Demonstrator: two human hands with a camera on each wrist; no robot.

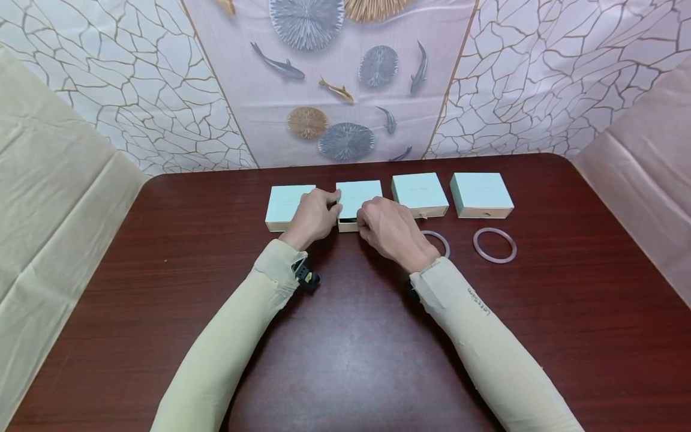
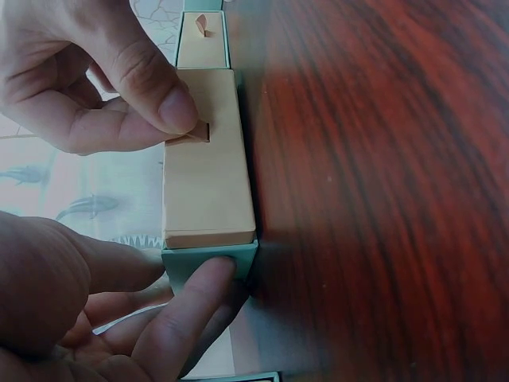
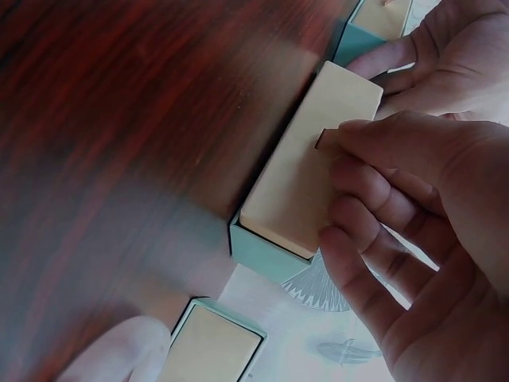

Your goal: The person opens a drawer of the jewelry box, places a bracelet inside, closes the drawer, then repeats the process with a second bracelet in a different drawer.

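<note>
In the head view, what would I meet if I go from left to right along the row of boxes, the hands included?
Leftmost box → left hand → partly open box → right hand → third box → rightmost box.

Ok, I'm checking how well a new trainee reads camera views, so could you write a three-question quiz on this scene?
1. How many boxes stand in the row?
2. Which hand pinches the tab of the partly open drawer?
3. True or false: the rings lie on the table in front of the boxes.

Key:
1. Four.
2. The right hand; the left hand touches that drawer's box.
3. True.
</note>
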